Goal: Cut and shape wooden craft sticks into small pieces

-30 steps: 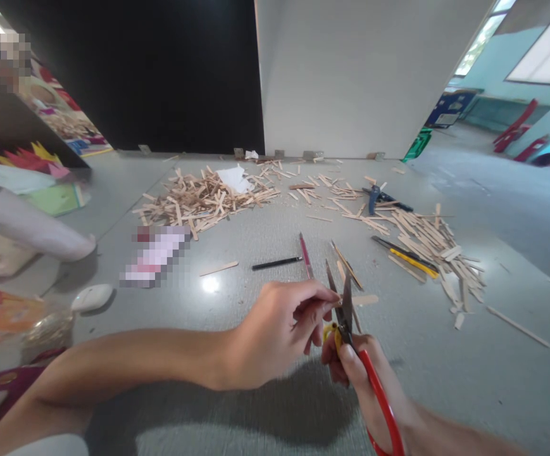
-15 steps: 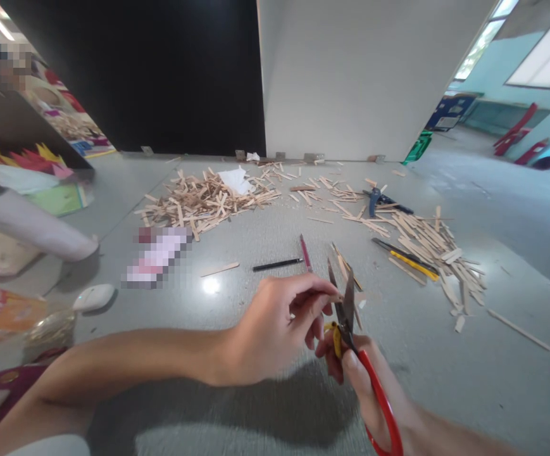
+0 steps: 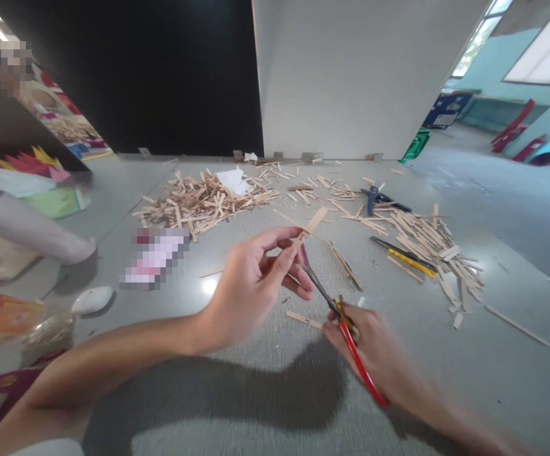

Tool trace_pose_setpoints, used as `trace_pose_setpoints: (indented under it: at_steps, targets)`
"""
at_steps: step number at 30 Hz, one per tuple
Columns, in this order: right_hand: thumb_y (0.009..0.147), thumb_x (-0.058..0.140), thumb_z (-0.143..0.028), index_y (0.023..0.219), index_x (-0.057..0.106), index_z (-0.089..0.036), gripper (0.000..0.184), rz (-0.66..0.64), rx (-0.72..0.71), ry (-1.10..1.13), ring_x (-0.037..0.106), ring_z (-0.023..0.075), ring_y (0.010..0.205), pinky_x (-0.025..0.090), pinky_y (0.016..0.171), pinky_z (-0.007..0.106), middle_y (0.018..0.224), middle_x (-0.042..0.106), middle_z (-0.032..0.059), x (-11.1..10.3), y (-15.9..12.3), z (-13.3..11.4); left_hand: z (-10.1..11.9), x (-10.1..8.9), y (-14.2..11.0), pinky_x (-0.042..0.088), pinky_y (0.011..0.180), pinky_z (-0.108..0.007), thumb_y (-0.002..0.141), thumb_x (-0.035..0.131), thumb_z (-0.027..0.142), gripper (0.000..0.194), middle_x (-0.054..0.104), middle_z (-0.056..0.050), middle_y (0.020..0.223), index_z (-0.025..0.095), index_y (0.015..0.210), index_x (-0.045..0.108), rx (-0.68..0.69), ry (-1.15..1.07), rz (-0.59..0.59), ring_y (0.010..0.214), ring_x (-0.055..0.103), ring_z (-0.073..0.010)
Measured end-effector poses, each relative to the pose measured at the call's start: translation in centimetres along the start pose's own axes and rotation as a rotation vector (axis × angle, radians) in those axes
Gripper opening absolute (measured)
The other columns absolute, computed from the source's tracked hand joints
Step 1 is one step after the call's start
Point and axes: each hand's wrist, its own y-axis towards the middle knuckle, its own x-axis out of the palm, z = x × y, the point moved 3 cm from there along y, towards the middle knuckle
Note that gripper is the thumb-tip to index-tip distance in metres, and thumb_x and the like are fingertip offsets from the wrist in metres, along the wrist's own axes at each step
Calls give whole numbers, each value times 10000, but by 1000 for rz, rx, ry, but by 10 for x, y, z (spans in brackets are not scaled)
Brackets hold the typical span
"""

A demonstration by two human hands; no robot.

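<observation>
My left hand pinches flat wooden craft sticks between thumb and fingers; a wide piece and a thin one cross at the fingertips. Red-and-yellow-handled scissors are in my right hand. Their blades look nearly closed and point up and left, with the tips close beneath my left fingers. A notched stick piece lies on the table below the blades. Beyond the scissors rests a thin yellowish pencil-like tool. The pink pen is mostly hidden behind my left hand.
A heap of craft sticks lies back left, more sticks at right. A yellow-and-black cutter and dark blue pliers lie nearby. At left are a white mouse and a cardboard tube. Upright boards stand behind.
My left hand has moved left and up, turning the sticks into clear view. The scissors have dropped away from them, tilted left, and their blades have come together. A notched piece now shows below.
</observation>
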Motion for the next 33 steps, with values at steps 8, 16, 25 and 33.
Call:
trace_pose_setpoints:
  at_steps: [8, 16, 25, 33]
  targets:
    - [996, 688, -457, 1030, 796, -143, 334, 160, 366, -639, 797, 393, 945, 420, 641, 338, 1028, 823, 242, -37, 37, 25, -4, -5, 8, 708, 611, -247, 1072, 563, 184, 24, 604, 37, 847, 161, 1077, 562, -15, 7, -44, 638, 793, -148]
    - [928, 736, -371, 952, 796, -187, 195, 186, 244, -564, 783, 356, 887, 438, 667, 341, 927, 821, 187, -48, 46, 46, -5, -6, 9, 691, 621, -273, 1063, 599, 247, 86, 626, 36, 841, 172, 1083, 563, -47, 53, -68, 644, 793, -160]
    - [899, 729, -337, 885, 730, -175, 162, 233, 165, -536, 739, 313, 755, 454, 643, 334, 788, 752, 131, -54, 51, 66, -3, -10, 12, 652, 609, -271, 1006, 657, 162, 700, 763, 36, 834, 251, 1594, 288, -1, 0, 28, 619, 767, -151]
    - [948, 627, -140, 1115, 730, -139, 196, 384, -23, -559, 703, 364, 1092, 558, 912, 463, 1174, 725, 227, -36, 41, 61, -9, -11, 18, 649, 615, -239, 976, 679, 127, 213, 751, 0, 889, 198, 1077, 505, -13, 8, 44, 727, 789, -151]
